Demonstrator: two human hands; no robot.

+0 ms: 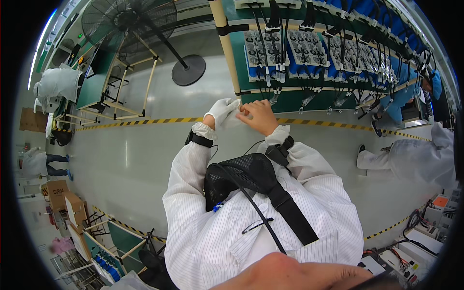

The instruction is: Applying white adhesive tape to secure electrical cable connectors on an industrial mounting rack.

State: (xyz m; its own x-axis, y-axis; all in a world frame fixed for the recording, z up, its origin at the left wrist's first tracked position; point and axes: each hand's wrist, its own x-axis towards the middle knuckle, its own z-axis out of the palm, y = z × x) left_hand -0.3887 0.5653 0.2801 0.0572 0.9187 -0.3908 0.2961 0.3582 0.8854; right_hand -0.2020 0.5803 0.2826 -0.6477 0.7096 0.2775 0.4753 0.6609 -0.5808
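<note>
My left hand (222, 110) wears a white glove, and its fingers are drawn together close to my right fingertips. Bare and curled, my right hand (261, 118) meets it with thumb and fingers closed. Pale, thin white material (234, 121) shows between the two hands; whether it is part of the glove or a separate piece I cannot tell. Both hands are just in front of the near left corner of a green rack shelf (237, 60). On that shelf stand blue battery packs (305, 55) with clear-topped cells and black cables hanging over the front edge.
Left of the rack stands a large black fan on a round base (189, 70). Beyond it is a green workbench (99, 79). Yellow-black tape (169, 121) crosses the grey floor. People in white (415, 157) and blue (401, 99) are on the right. Cardboard boxes (58, 193) sit lower left.
</note>
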